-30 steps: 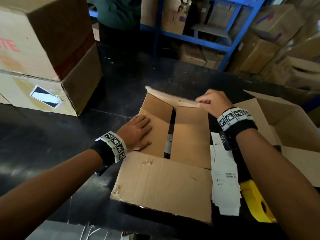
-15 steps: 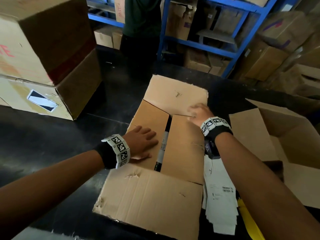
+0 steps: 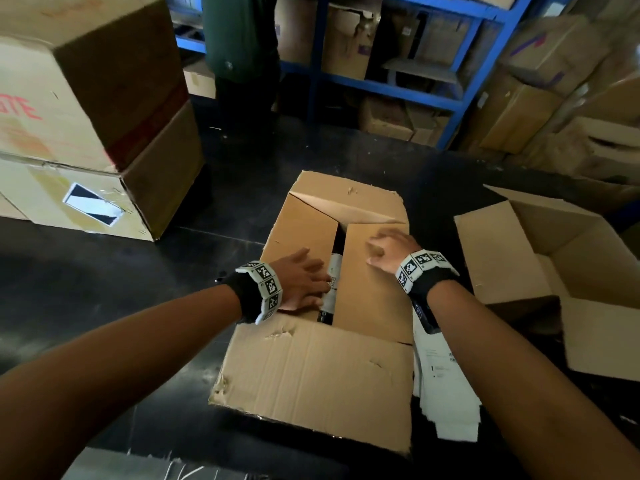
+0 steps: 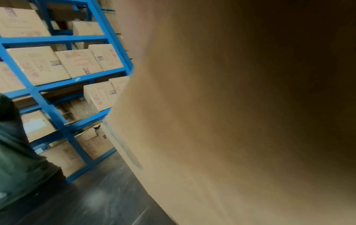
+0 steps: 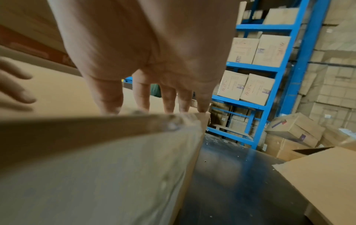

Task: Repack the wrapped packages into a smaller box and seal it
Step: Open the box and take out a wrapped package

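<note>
A small cardboard box (image 3: 311, 375) sits mid-table with its near flap lying open toward me and its far flap (image 3: 346, 188) folded back. My left hand (image 3: 304, 278) lies flat on the left side flap, fingertips at the gap. My right hand (image 3: 391, 251) presses the right side flap (image 3: 374, 299) down with straight fingers (image 5: 167, 99). Through the gap between the two flaps shows a dark wrapped package with a white label (image 3: 333, 277). The left wrist view is filled with blurred cardboard (image 4: 231, 121).
A larger open box (image 3: 554, 271) stands at the right. White papers (image 3: 443, 393) lie between the two boxes. Two big stacked boxes (image 3: 86, 133) occupy the left. A person in green (image 3: 242, 46) stands behind the table by blue shelving (image 3: 381, 88).
My right hand let go of the raised far flap, which dropped back, and came down onto the right side flap. My left hand slid toward the gap.
</note>
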`<state>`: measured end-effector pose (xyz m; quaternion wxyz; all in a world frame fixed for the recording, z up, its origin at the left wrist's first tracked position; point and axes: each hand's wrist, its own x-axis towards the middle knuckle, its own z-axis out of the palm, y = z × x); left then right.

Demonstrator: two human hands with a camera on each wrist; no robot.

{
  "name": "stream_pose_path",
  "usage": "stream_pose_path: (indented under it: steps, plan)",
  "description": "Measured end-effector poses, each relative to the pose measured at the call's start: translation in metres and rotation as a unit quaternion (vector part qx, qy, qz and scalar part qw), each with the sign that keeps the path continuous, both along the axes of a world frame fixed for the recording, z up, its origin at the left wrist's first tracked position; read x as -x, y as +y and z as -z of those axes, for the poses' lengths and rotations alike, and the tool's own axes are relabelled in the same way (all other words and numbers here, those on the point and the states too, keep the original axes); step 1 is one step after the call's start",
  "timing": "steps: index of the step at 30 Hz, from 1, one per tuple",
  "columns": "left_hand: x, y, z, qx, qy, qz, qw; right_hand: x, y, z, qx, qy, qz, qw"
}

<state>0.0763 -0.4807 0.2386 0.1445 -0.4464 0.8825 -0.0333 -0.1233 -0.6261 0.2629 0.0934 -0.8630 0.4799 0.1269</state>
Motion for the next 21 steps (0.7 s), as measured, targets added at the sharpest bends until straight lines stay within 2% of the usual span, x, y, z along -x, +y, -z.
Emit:
stream_pose_path:
  steps: [3, 5, 7, 9, 11, 14, 18, 21]
  plan:
    - [0.000, 0.003, -0.004, 0.009, 0.010, 0.031, 0.999, 0.001, 0.018, 0.000, -0.007, 0.015, -0.014, 1.000]
    - [0.002, 0.006, -0.017, 0.001, 0.009, 0.008, 1.000, 0.000, 0.030, -0.001, -0.011, 0.031, -0.028, 0.999]
    - [0.004, 0.008, -0.038, 0.023, 0.066, -0.031, 0.997, -0.002, 0.041, -0.004, -0.010, 0.054, -0.042, 0.998]
    - [0.001, 0.016, -0.065, 0.064, 0.158, -0.076, 0.982, -0.005, 0.053, -0.010, -0.010, 0.076, -0.058, 0.995]
    - [-0.010, 0.027, -0.090, 0.097, 0.202, -0.111, 0.968, -0.012, 0.065, -0.013, -0.016, 0.094, -0.083, 0.992]
    - [-0.032, 0.047, -0.114, 0.148, 0.174, -0.163, 0.960, -0.027, 0.085, -0.013, -0.040, 0.100, -0.110, 0.988]
    - [-0.057, 0.063, -0.120, 0.132, 0.137, -0.289, 0.938, -0.041, 0.103, -0.009, -0.039, 0.169, -0.124, 0.977]
    - [-0.063, 0.074, -0.110, 0.091, 0.019, -0.373, 0.923, -0.040, 0.109, -0.014, -0.035, 0.159, -0.116, 0.980]
